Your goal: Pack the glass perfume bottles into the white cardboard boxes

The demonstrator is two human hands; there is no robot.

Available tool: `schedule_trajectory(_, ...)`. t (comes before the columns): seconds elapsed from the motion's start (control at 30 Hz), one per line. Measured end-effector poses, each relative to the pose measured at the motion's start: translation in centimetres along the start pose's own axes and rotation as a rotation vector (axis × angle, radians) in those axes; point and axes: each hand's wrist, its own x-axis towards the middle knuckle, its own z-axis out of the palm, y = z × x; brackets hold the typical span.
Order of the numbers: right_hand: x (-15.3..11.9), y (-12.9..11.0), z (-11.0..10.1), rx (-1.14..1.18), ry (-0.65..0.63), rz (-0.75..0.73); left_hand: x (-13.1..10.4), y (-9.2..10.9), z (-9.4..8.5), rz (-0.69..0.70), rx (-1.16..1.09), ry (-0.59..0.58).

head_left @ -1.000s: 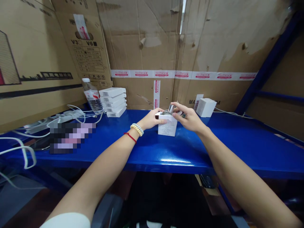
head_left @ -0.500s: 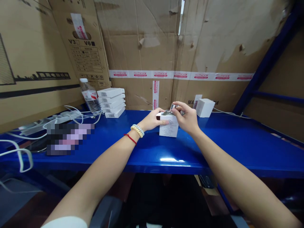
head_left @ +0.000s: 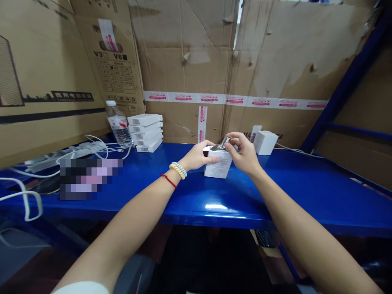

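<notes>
A small white cardboard box (head_left: 217,168) stands on the blue table with its top open and print on its front. My left hand (head_left: 197,157) is wrapped round the box's left side, thumb across the front. Dark, shiny material (head_left: 217,147) shows at the box's opening. My right hand (head_left: 243,153) is at the upper right edge of the box, thumb and fingers closed on a small shiny silver piece (head_left: 226,141) that stands out of the opening. The lower end of this piece is hidden, and its kind is not clear.
Flat white boxes (head_left: 146,134) are stacked at the back left beside a water bottle (head_left: 118,124). White cables (head_left: 92,151) and a pixelated item (head_left: 88,179) lie at left. Another white box (head_left: 266,142) stands at back right. Cardboard (head_left: 183,73) walls the rear.
The silver piece in my right hand is now more tilted, and that hand has shifted slightly right. My left hand keeps its hold on the box. The camera view has moved a little.
</notes>
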Motion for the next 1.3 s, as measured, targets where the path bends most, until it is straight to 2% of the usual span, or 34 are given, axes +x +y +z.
schedule_trajectory(0.2,0.1,0.3,-0.1,0.173,-0.084,0.062,-0.1,0.3,0.0,-0.015,0.001,0.001)
schedule_trajectory(0.37,0.2,-0.2,-0.3,0.265,-0.026,0.053,-0.1,0.9,-0.2,0.027,0.04,0.0)
schedule_trajectory(0.5,0.4,-0.9,-0.6,0.293,0.081,0.021,-0.2,1.3,-0.5,0.062,0.096,-0.01)
schedule_trajectory(0.6,0.3,-1.0,-0.3,0.277,0.104,0.003,-0.3,1.0,-0.7,0.072,0.081,-0.019)
schedule_trajectory(0.77,-0.2,-0.5,0.5,0.184,0.008,0.007,-0.1,-0.1,-1.0,0.079,-0.123,-0.091)
schedule_trajectory(0.83,-0.2,-0.4,0.6,0.171,-0.028,0.004,0.0,-0.1,-0.9,0.079,-0.153,-0.059)
schedule_trajectory(0.93,-0.1,-0.4,0.5,0.158,-0.062,-0.02,0.1,0.3,-0.5,0.071,-0.083,0.033)
schedule_trajectory(1.03,-0.1,-0.6,0.4,0.115,-0.043,-0.037,0.1,0.5,-0.2,0.063,-0.075,0.053)
schedule_trajectory(1.2,-0.4,-1.2,0.6,0.012,-0.028,-0.06,0.3,0.4,-0.2,0.017,-0.106,0.02)
schedule_trajectory(1.3,-0.2,-1.7,0.4,0.046,0.044,-0.069,0.3,0.3,-0.2,-0.008,-0.116,-0.007)
